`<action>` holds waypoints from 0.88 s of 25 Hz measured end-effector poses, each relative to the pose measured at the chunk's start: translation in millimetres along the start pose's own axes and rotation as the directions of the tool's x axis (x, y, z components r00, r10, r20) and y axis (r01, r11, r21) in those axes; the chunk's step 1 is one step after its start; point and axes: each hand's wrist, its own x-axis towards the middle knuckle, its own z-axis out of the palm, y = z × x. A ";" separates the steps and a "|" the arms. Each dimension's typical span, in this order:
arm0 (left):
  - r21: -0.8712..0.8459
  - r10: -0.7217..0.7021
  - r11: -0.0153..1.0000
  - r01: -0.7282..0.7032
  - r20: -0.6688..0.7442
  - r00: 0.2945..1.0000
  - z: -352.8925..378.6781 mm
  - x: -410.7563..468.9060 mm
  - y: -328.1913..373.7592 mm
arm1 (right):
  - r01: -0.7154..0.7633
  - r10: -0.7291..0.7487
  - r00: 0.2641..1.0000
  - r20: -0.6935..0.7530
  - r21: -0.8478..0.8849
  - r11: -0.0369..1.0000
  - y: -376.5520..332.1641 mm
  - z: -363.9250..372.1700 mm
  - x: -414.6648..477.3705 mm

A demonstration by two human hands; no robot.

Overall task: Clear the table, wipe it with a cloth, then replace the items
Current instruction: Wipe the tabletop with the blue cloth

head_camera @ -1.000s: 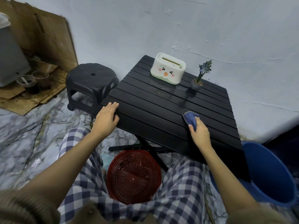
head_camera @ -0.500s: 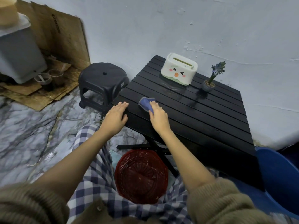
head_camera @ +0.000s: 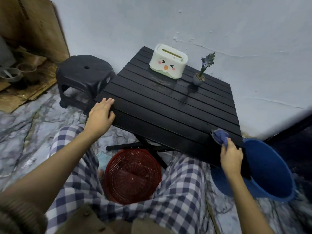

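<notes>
A black slatted table (head_camera: 168,112) stands against the pale wall. At its far edge sit a white tissue box with a cartoon face (head_camera: 168,63) and, right of it, a small potted plant (head_camera: 200,76). My right hand (head_camera: 231,157) grips a bunched blue cloth (head_camera: 220,136) at the table's near right corner. My left hand (head_camera: 101,114) lies flat, fingers together, on the table's near left corner and holds nothing.
A dark plastic stool (head_camera: 84,76) stands left of the table. Between my legs, under the table's front edge, lies a red mesh basket (head_camera: 132,176). A blue bucket (head_camera: 268,169) stands at the right. Cardboard and bowls (head_camera: 18,71) lie at the far left.
My right hand has swept the blue cloth along the table's front from near the left corner to the near right corner. My left hand has stayed on the left corner.
</notes>
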 end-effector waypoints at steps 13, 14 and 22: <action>0.014 -0.006 1.000 0.005 0.037 0.999 -1.5 1.7 -2.4 | 0.438 -0.466 0.868 0.170 0.177 0.881 -136.2 49.1 -13.9; 0.019 -0.007 1.000 0.006 0.048 0.999 -1.9 2.4 -2.9 | 0.433 -0.457 0.876 0.153 0.166 0.886 -111.7 39.7 -20.8; 0.000 0.112 0.993 -0.114 0.169 0.979 5.1 27.6 9.2 | -0.213 0.214 0.977 -0.010 0.058 0.975 18.1 -9.9 14.5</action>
